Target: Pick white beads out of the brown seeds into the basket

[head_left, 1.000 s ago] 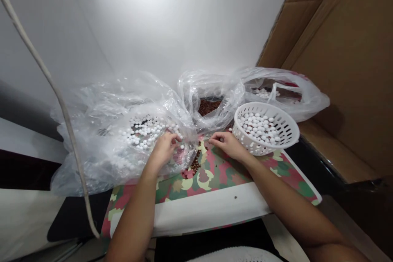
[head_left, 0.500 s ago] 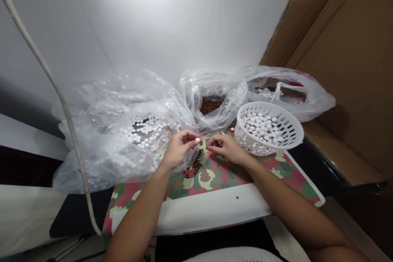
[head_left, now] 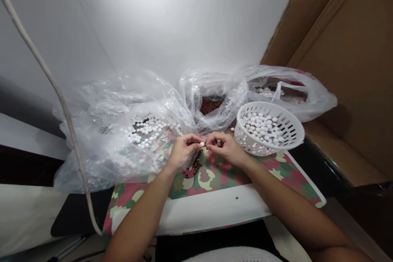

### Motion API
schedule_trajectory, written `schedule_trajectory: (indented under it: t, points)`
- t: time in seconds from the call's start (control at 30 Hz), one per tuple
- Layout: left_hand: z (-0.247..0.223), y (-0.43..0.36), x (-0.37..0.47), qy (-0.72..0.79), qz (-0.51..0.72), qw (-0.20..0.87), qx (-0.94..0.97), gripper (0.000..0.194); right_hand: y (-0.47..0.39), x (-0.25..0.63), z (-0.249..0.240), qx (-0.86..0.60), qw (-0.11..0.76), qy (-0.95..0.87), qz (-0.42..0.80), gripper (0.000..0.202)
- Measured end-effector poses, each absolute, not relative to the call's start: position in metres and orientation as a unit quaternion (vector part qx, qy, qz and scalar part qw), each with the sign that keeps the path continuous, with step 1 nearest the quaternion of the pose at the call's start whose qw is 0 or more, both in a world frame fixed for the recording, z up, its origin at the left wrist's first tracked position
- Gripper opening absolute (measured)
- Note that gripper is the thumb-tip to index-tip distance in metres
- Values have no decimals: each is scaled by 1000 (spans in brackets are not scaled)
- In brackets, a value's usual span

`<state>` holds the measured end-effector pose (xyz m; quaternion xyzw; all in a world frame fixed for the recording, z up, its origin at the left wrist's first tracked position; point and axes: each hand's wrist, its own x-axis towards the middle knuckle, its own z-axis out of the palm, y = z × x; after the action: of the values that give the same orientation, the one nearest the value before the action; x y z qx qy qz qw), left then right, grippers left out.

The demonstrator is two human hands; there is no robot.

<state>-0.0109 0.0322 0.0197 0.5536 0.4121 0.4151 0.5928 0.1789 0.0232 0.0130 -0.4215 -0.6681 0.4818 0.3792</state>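
Note:
My left hand [head_left: 184, 149] pinches a small round white ball [head_left: 202, 144] between thumb and forefinger. Right beside it, the thumb and fingertips of my right hand [head_left: 227, 147] are pressed together, close against the ball. What those fingertips hold is too small to make out; a bit of white shows under the curled fingers. Below the hands, a little heap of small brown pieces [head_left: 196, 163] lies on the camouflage-patterned cloth [head_left: 184, 190]. To the left, a clear plastic bag [head_left: 101, 151] holds many white balls [head_left: 149, 129].
A white slotted basket [head_left: 294, 131] with white balls stands right of my right hand. Behind are an open bag of brown pieces [head_left: 210, 106] and another plastic bag [head_left: 322, 98]. Cardboard [head_left: 344, 69] stands at right; a pale cable [head_left: 66, 110] hangs at left.
My left hand has moved slightly right with the white ball, bringing it up to the fingertips of my right hand. My right hand has shifted a little, its fingertips now closer together.

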Motion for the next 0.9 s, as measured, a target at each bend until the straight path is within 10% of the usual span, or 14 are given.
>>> schedule_trajectory:
  t: [0.77,0.9]
  points:
    - [26,26,-14,413,380,514,649,12,21,176,12,-408,383,-627,542,40]
    - [23,26,-10,406,432,572,568,37,20,175,18,-393,381,-707,449,33]
